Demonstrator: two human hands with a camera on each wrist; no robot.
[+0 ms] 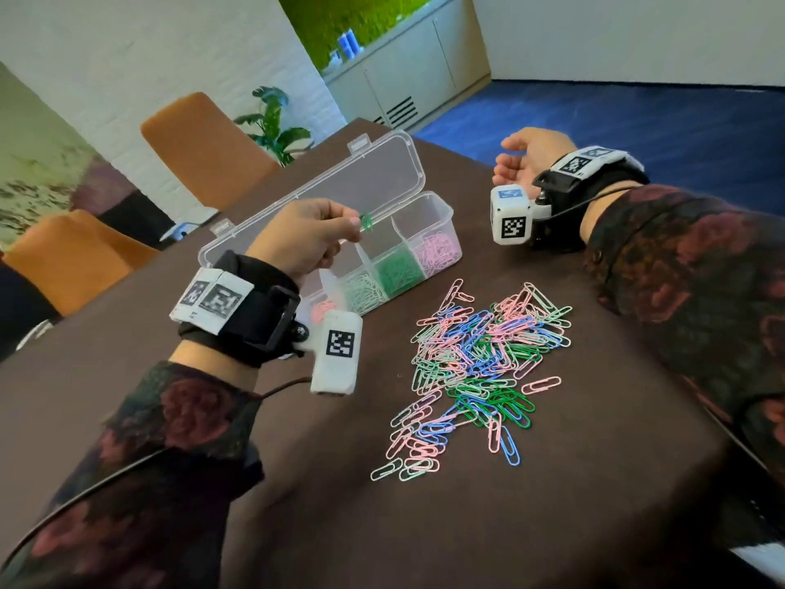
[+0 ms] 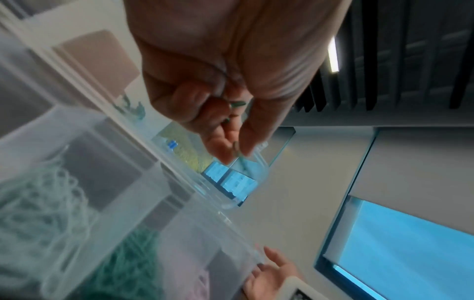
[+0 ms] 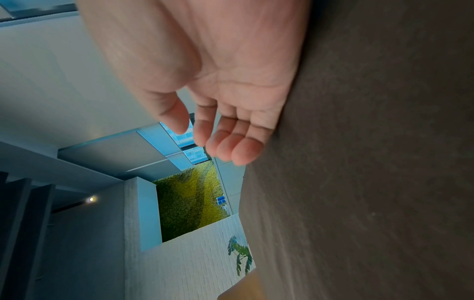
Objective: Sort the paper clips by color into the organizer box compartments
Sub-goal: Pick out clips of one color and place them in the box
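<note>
Your left fingers pinch thin green wire clips over the clear plastic box. Near you, the loose clip pile lies on the dark cloth table. Farther off, your right hand rests loose, fingers curled, holding nothing.

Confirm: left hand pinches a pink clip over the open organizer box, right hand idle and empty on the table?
Not quite. The clip pinched by the left hand is dark green, not pink; the head view shows it. The rest holds: open organizer box, right hand idle and empty on the table.
</note>
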